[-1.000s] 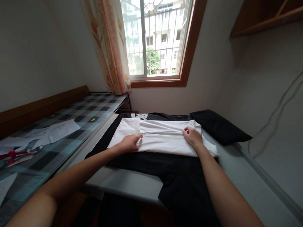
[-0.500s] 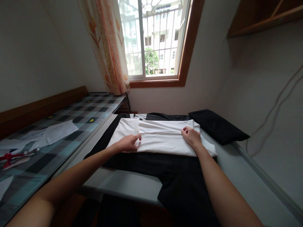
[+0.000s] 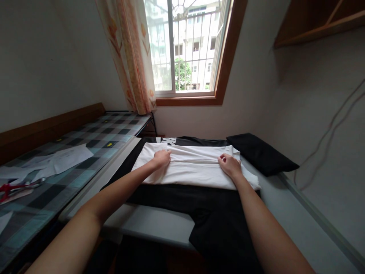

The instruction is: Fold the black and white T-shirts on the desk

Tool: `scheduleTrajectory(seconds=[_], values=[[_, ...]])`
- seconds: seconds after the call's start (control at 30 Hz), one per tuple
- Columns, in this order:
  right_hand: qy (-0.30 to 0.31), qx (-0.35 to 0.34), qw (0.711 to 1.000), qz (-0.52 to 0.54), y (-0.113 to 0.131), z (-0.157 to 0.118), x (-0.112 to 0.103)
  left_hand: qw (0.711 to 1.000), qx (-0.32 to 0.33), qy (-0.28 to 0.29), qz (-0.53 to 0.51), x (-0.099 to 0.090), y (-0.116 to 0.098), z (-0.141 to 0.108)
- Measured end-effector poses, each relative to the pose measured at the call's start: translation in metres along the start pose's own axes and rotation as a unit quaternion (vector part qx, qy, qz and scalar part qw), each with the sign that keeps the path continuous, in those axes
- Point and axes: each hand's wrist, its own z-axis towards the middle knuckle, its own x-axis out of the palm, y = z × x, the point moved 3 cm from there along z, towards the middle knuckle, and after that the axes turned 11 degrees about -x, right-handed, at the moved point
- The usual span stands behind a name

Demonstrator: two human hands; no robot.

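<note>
A white T-shirt, folded into a long flat strip, lies across a spread-out black shirt. Two folded sides of the white cloth meet along a seam that runs left to right between my hands. My left hand is closed at the left end of that seam, its fingertips on the upper folded edge. Toward the right end, my right hand pinches the fold's edge between thumb and fingers. One part of the black shirt hangs over the table's front edge.
The grey table carries the shirts and a black folded cloth or cushion at the back right. On the left, a checked bed or bench holds papers and a red-handled tool. A cable hangs on the right wall.
My left hand has moved up and slightly right, from the lower flap onto the upper folded edge, and its fingers have closed. My right hand stays in place on the fold.
</note>
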Motion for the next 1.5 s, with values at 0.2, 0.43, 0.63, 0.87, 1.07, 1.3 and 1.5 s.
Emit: scheduleTrajectory(seconds=[0.2,0.43,0.63,0.87,1.07,1.3,1.5], values=[[-0.003,0.001,1.000,0.005,-0.001,0.000,0.001,1.000,-0.014,-0.003,-0.001,0.004,0.002,0.009],[-0.009,-0.005,1.000,0.004,-0.002,0.001,0.002,1.000,-0.003,-0.018,-0.006,0.001,0.005,0.004],[-0.006,-0.003,1.000,-0.003,0.000,0.000,0.001,1.000,0.006,-0.028,-0.005,-0.005,0.003,-0.003],[-0.004,-0.001,1.000,-0.007,0.001,0.000,0.001,0.999,0.020,-0.040,-0.005,-0.006,-0.004,-0.008],[-0.003,-0.003,1.000,-0.006,0.001,0.000,0.000,0.999,0.016,-0.045,-0.022,0.002,-0.007,-0.005],[-0.004,-0.002,1.000,-0.005,0.001,0.000,0.000,0.976,0.028,-0.192,-0.098,0.001,0.008,-0.019],[-0.008,-0.006,1.000,0.001,-0.002,0.000,0.002,0.989,0.015,-0.096,-0.108,0.039,0.019,-0.018]])
